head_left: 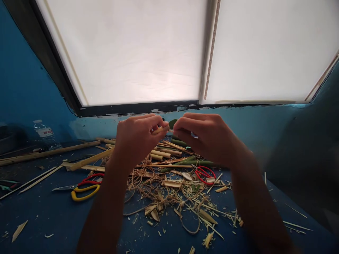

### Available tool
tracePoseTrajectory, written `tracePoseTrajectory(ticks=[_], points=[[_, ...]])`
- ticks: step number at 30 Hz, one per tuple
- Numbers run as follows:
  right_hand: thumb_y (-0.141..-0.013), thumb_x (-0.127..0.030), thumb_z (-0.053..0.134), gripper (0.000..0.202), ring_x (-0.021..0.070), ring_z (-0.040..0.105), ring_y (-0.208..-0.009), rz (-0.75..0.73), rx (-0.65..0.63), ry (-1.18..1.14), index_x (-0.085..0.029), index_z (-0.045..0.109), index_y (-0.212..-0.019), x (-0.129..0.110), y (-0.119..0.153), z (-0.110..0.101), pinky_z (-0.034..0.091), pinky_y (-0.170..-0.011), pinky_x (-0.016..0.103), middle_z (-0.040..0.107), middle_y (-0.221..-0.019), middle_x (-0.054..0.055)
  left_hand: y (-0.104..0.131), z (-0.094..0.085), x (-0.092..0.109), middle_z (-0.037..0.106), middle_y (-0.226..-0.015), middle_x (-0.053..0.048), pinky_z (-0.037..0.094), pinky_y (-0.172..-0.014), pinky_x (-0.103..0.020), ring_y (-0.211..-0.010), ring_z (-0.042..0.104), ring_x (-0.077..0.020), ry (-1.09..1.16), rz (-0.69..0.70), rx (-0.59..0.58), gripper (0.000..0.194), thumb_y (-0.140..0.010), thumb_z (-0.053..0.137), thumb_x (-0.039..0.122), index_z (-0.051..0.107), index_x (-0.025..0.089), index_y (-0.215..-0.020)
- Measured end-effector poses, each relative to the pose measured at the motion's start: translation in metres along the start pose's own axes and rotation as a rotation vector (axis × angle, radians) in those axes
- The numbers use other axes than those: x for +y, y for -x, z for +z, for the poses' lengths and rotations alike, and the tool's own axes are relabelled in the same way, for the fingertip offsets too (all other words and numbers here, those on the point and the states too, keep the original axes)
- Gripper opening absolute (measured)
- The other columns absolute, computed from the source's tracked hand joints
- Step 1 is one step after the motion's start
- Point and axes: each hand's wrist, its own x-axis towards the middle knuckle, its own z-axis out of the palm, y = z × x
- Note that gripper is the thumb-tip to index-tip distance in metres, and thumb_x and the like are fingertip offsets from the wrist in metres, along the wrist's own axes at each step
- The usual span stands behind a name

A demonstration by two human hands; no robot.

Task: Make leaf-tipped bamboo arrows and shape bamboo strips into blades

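Note:
My left hand [141,135] is raised above the table at the centre, its fingers closed round a short pale bamboo piece [160,130]. Close beside it on the right, my right hand [202,132] pinches a small dark green piece [173,124] that looks like a leaf or bamboo sliver. The fingertips of both hands nearly meet, and a thin pale bit shows between them. Behind and below the hands lie cut bamboo tubes [162,153] and green stems [189,161]. Tangled twine [148,187] spreads beneath them.
Scissors with red and yellow handles [86,194] lie at left, red-handled cutters [205,175] right of centre. A plastic bottle [45,134] stands at the back left. Long bamboo strips and shavings litter the blue table [60,225]. A bright window [137,53] is in front.

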Motion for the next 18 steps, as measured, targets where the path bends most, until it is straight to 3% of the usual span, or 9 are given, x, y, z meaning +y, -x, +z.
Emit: tracePoseTrajectory(ticks=[6, 11, 16, 18], points=[[-0.095, -0.022, 0.063, 0.012, 0.0083, 0.045, -0.061, -0.039, 0.09, -0.253, -0.019, 0.069, -0.086, 0.014, 0.002, -0.006, 0.035, -0.057, 0.025, 0.058, -0.071, -0.002, 0.004, -0.009, 0.006, 0.063, -0.057, 0.008, 0.043, -0.054, -0.02, -0.05, 0.057, -0.0064, 0.268, 0.21, -0.235, 0.007, -0.085, 0.073, 0.029, 0.07, 0.026, -0.091], [-0.09, -0.029, 0.073, 0.013, 0.0063, 0.034, -0.053, 0.116, 0.046, -0.726, -0.017, 0.069, -0.085, 0.03, 0.0, 0.003, 0.028, -0.047, 0.023, 0.046, -0.06, -0.006, 0.009, -0.018, 0.013, 0.063, -0.061, 0.007, 0.044, -0.047, -0.018, -0.051, 0.055, -0.0067, 0.391, 0.273, -0.084, 0.023, -0.077, 0.083, 0.033, 0.062, 0.024, -0.08], [-0.089, -0.028, 0.074, 0.014, 0.0059, 0.045, -0.058, 0.069, -0.081, -0.97, -0.016, 0.07, -0.086, 0.042, -0.006, 0.019, 0.035, -0.052, 0.021, 0.059, -0.069, -0.003, 0.008, -0.03, 0.019, 0.064, -0.058, 0.009, 0.041, -0.042, -0.017, -0.046, 0.053, -0.005, 0.405, 0.279, -0.019, 0.023, -0.074, 0.085, 0.027, 0.066, 0.027, -0.087], [-0.09, -0.029, 0.073, 0.014, 0.0071, 0.049, -0.061, 0.074, -0.069, -0.982, -0.016, 0.07, -0.086, 0.043, -0.007, 0.022, 0.037, -0.053, 0.022, 0.062, -0.074, -0.001, 0.007, -0.033, 0.018, 0.065, -0.059, 0.009, 0.043, -0.044, -0.017, -0.048, 0.056, -0.0055, 0.378, 0.242, -0.017, 0.022, -0.075, 0.085, 0.025, 0.067, 0.027, -0.087]])
